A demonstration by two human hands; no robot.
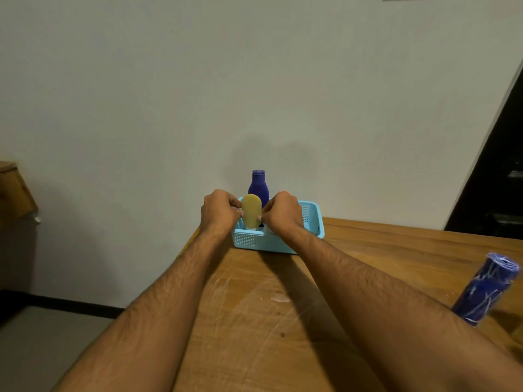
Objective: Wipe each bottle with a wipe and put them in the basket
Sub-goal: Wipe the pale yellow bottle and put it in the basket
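A light blue perforated basket stands at the far edge of the wooden table. Inside it a purple bottle stands upright at the back. In front of that bottle a yellow bottle stands with its rounded end up and a white cap at the bottom, inside the basket. My left hand pinches the yellow bottle's left side and my right hand pinches its right side. No wipe is visible in either hand.
A blue cylindrical pack with white markings stands tilted on the wooden table at the right. The table's left edge runs diagonally beside my left forearm. A plain wall lies behind; a wooden cabinet sits far left.
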